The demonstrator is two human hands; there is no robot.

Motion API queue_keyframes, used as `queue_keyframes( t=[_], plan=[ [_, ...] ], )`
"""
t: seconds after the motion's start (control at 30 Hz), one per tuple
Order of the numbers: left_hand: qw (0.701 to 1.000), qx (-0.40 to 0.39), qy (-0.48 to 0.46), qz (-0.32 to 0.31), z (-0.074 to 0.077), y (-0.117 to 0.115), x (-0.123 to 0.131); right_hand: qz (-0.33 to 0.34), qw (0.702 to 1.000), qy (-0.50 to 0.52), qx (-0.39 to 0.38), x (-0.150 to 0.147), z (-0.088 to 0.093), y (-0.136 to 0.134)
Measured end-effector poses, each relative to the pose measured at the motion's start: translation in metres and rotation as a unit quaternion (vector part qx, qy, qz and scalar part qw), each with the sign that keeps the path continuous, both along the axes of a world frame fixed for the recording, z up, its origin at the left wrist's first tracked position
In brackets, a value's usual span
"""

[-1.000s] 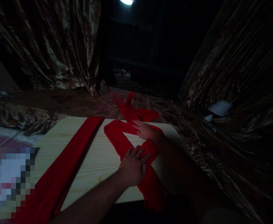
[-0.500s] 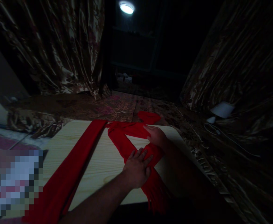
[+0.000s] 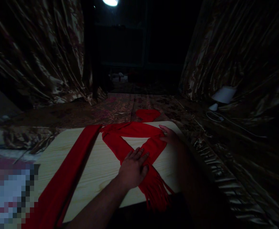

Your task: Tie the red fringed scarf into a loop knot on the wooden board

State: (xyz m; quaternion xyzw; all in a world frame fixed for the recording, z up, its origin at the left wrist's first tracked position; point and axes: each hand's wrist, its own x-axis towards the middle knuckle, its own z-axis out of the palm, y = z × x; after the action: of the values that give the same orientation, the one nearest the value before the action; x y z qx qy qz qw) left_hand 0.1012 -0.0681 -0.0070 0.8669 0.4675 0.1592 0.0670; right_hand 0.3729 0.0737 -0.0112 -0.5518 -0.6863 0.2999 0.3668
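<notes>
A red fringed scarf [image 3: 118,148] lies on a pale wooden table [image 3: 103,171], folded into a triangle-like loop with its strips crossing near the front. My left hand [image 3: 132,168] rests flat on the crossing, fingers spread. At the loop's right corner, my right hand [image 3: 170,136] touches the scarf's edge with its fingers apart. Fringe hangs toward the table's front edge beside my left hand. A long straight red strip [image 3: 75,162] runs down the left side of the table. Beyond the far edge lies another red piece of cloth [image 3: 148,114].
Patterned curtains [image 3: 58,57] hang at left and right. A small white lamp [image 3: 224,94] with a cord stands at the right on patterned fabric. A dark window with a bright light reflection [image 3: 111,2] is behind. The lower left corner is pixelated.
My right hand has moved outward to the right corner of the loop, and the loop's opening looks wider. My left hand stays on the crossing. The view has shifted slightly.
</notes>
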Motion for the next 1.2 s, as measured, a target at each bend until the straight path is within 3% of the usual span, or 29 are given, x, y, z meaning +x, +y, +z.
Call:
queue_keyframes(
  t=[0.23,0.47,0.63,0.77,0.83,0.93,1.07,1.2],
  plan=[
    [1.000,0.017,0.020,-0.001,-0.002,0.001,0.000,-0.090,0.986,-0.137,0.036,-0.022,0.010,-0.008],
    [0.999,0.033,0.030,-0.004,-0.005,0.001,-0.001,-0.109,0.994,-0.002,0.031,-0.029,0.009,0.003],
    [0.999,0.031,0.040,-0.005,-0.002,0.001,0.000,-0.175,0.984,-0.040,0.012,-0.023,0.002,0.006],
    [0.999,0.022,0.035,-0.002,0.000,0.000,0.002,-0.214,0.968,-0.077,0.103,-0.020,0.004,0.000],
    [1.000,0.014,0.023,0.001,0.002,-0.001,0.002,-0.202,0.959,-0.126,0.152,-0.020,0.007,-0.005],
    [0.999,-0.025,-0.027,0.013,0.009,0.002,0.001,-0.166,0.952,-0.207,0.155,-0.019,0.011,-0.009],
    [0.990,-0.072,-0.117,0.041,0.029,0.026,-0.007,-0.149,0.947,-0.265,0.099,-0.020,0.012,-0.009],
    [0.992,0.015,-0.053,0.110,0.046,0.076,-0.021,-0.155,0.942,-0.290,0.074,-0.022,0.010,-0.008]
  ],
)
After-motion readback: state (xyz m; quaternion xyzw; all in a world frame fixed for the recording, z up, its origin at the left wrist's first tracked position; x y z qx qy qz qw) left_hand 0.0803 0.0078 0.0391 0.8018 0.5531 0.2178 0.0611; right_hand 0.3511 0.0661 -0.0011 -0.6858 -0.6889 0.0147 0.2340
